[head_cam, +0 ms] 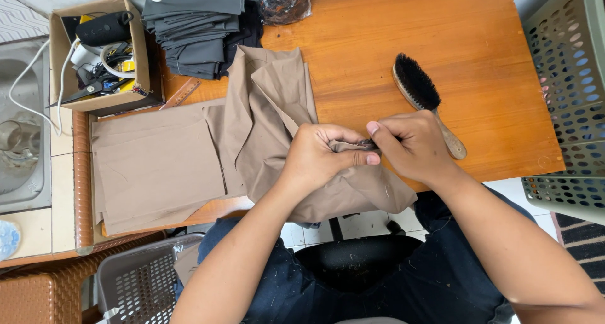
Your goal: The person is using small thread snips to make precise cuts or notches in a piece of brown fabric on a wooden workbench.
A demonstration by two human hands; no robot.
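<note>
A tan cloth garment (265,122) lies bunched on the wooden table (479,40), hanging over the near edge. My left hand (318,155) pinches a fold of this tan cloth. My right hand (413,146) meets it from the right, fingertips closed on a small dark item at the same fold; what that item is cannot be made out. A flat stack of tan cloth pieces (157,166) lies to the left of the garment.
A wooden brush with black bristles (421,91) lies just beyond my right hand. Folded grey cloth (192,28) is stacked at the back. A cardboard box (101,50) holds scissors and cables. Perforated plastic baskets stand at right (570,97) and lower left (142,280).
</note>
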